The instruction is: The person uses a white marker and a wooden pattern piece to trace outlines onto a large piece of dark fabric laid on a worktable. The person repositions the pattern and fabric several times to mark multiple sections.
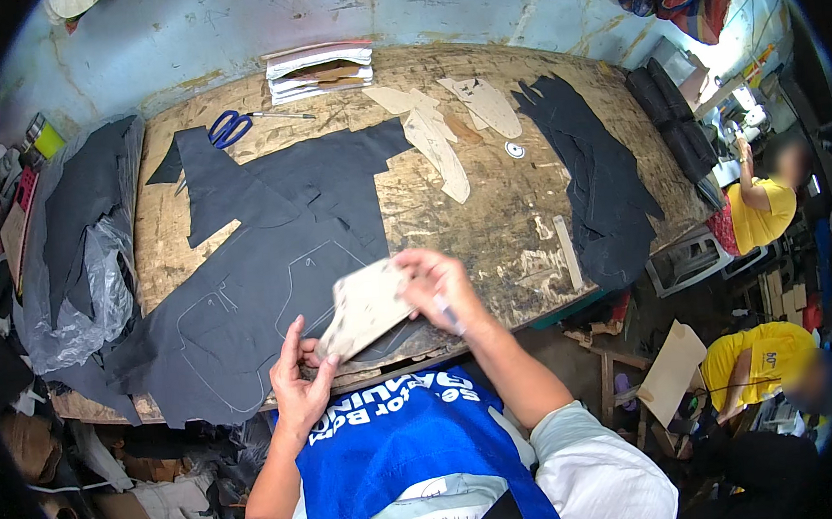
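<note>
My left hand pinches the lower left corner of a beige cardboard pattern piece, thumb on top. At the piece's upper right edge, my right hand grips it too. A slim, pale pen-like object sticks out below the right palm; I cannot make out its kind. The pattern piece is tilted above a large sheet of black fabric at the table's near edge. Light chalk-like outlines of curved shapes run across this fabric, some partly under the pattern piece and hands.
Blue-handled scissors lie at the far left of the worn wooden table. Several cardboard patterns lie farther back, with more black fabric to the right. Two people in yellow sit off to the right.
</note>
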The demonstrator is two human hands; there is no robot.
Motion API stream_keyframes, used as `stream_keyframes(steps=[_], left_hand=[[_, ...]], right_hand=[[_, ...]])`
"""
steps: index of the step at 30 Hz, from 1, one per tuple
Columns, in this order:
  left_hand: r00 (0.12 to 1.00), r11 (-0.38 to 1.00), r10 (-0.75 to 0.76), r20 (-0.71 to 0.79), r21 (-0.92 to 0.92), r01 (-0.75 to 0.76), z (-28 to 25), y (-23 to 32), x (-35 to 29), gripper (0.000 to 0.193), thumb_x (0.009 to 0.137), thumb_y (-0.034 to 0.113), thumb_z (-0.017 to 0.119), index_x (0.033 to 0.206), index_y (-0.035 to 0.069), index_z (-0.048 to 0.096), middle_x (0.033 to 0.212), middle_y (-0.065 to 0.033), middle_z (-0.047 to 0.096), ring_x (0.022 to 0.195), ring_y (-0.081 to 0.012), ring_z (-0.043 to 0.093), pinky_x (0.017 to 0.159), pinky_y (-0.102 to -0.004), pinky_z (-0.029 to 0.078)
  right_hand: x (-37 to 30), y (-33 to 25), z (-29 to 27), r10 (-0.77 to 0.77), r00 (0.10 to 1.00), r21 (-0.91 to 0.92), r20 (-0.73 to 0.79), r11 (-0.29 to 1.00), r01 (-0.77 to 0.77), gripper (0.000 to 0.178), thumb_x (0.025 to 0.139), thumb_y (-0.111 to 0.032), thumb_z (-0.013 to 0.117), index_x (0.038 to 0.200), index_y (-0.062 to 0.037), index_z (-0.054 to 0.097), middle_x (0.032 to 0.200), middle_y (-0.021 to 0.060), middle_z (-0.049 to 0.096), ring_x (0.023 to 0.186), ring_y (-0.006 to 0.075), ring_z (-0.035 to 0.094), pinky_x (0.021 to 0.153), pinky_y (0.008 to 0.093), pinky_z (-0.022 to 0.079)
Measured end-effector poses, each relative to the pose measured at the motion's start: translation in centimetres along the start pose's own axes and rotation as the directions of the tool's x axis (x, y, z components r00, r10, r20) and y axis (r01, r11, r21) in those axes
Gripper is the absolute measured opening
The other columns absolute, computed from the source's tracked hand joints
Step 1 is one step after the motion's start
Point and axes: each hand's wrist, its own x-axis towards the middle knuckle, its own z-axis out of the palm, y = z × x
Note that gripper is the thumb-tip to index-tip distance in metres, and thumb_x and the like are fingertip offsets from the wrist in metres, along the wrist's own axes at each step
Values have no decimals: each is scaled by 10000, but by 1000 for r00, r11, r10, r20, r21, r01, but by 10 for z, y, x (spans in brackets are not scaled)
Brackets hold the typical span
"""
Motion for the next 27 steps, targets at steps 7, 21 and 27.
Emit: stream_keyframes(steps=[7, 21, 27], left_hand=[[997, 997, 67, -25, 37, -67, 3, -5, 1, 545, 767, -8, 701, 1279, -9, 515, 806, -41, 628, 655, -55, 530, 641, -207, 474], [928, 827, 348, 132, 424, -370, 4, 8, 9, 522, 635, 221, 822, 1086, 40, 632, 945, -113, 650, 847, -295, 595, 771, -379, 486], [968, 676, 188, 169, 692, -252, 7, 12, 13, 603, 707, 352, 758, 1209, 73, 575, 1302, -185, 477, 1230, -363, 409, 1008, -502, 307]], right_hand=[[86, -57, -106, -180, 796, 26, -577, 971, 239, 365, 815, 66, 580, 1167, 47, 487, 875, 99, 581, 683, 175, 607, 454, 268, 516], [124, -33, -108, -268, 834, -844, -482, 396, -361, 608, 602, -473, 829, 1058, -100, 678, 937, 176, 687, 919, 330, 658, 786, 440, 502], [112, -5, -93, -477, 755, -854, -450, 476, -208, 532, 559, -264, 853, 1002, -30, 674, 873, 160, 688, 827, 318, 653, 771, 405, 502]])
